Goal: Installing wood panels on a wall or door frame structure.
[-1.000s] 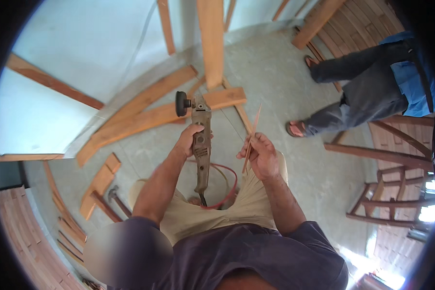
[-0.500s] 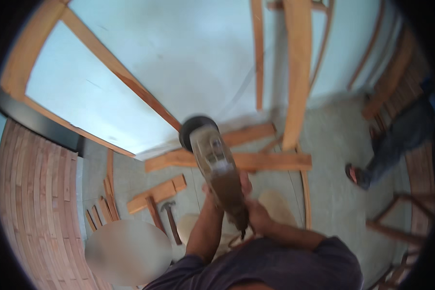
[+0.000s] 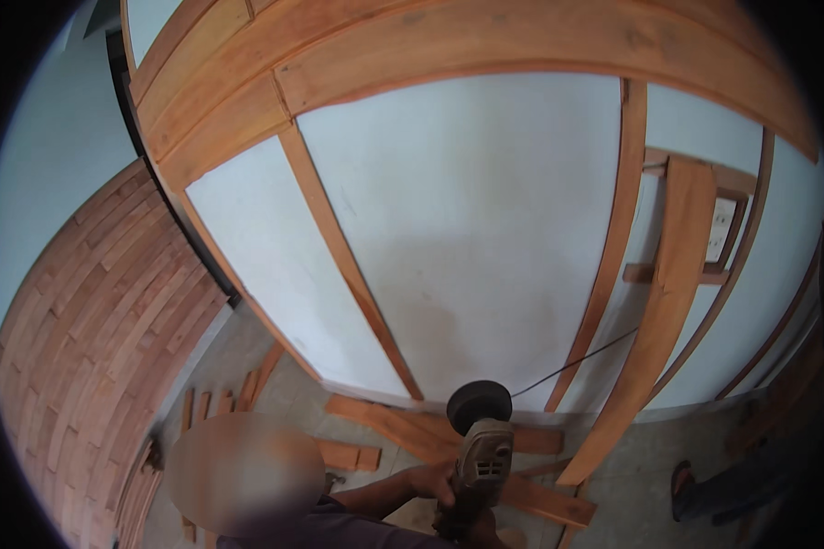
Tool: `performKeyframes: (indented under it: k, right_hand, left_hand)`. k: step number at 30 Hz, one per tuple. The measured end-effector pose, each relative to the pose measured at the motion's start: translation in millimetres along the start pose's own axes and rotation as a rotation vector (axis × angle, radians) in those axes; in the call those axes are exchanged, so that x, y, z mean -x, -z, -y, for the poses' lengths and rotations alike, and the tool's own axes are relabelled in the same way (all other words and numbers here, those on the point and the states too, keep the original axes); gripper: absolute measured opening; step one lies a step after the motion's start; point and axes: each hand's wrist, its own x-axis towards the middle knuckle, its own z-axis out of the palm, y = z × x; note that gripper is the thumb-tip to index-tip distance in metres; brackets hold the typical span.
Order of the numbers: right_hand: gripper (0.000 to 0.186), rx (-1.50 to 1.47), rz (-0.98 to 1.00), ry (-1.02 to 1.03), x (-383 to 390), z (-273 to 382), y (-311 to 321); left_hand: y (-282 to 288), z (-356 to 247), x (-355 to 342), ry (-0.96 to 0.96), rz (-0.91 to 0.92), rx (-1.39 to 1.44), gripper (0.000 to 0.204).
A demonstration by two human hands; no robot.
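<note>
An angle grinder [image 3: 482, 468] with a round black disc [image 3: 479, 407] is held in front of me at the lower edge, disc end pointing away toward the white wall panel [image 3: 467, 229]. My left hand [image 3: 438, 482] is closed around the left side of its body. Lower down, my right hand [image 3: 482, 528] grips the rear of the body, mostly hidden by the tool and the picture's edge. Beneath and beyond the grinder, wooden boards [image 3: 384, 424] lie crossed on the floor. The disc appears in front of the wall's foot; whether it touches anything, I cannot tell.
A long plank [image 3: 668, 293] leans on the wall beside a framed socket [image 3: 721, 231]. From near there a dark cord [image 3: 577, 357] slopes down toward the disc. Another person's leg [image 3: 732, 485] stands at right. Wood strips [image 3: 247, 389] lie left, near slatted wood cladding [image 3: 92, 320].
The view has tilted up, bringing the upper wooden rail and socket into sight. The grinder and both hands now appear lower and farther right, still held together.
</note>
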Motion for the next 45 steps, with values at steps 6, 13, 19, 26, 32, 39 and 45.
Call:
performKeyframes:
  k: [6, 13, 19, 26, 32, 39, 45]
  right_hand:
    - [0.033, 0.166, -0.166, 0.029, -11, 10, -10]
    - [0.037, 0.335, -0.329, 0.024, -16, -39, -34]
    - [0.039, 0.738, -0.471, 0.095, 27, -125, -60]
    - [0.041, 0.936, -0.456, 0.432, 31, -161, -58]
    - [0.034, -0.364, 0.294, 0.516, 37, -152, -43]
    - [0.028, -0.264, 0.436, 0.613, 46, -144, -33]
    - [0.027, 0.247, -0.23, 0.287, 31, -131, -97]
  left_hand:
    - [-58, -9, 6, 0.064, -0.873, -0.446, 0.085]
    - [-17, 45, 60, -0.042, -0.652, -0.197, 0.09]
    - [-62, 67, 118, -0.234, -0.783, -0.35, 0.099]
    - [-58, 76, 163, -0.352, -0.901, -0.45, 0.092]
    - [-51, -3, 178, -0.603, -0.399, 0.045, 0.086]
    - [-68, -23, 189, -0.863, -0.355, 0.057, 0.091]
    - [-61, -16, 155, -0.809, -0.307, 0.007, 0.086]
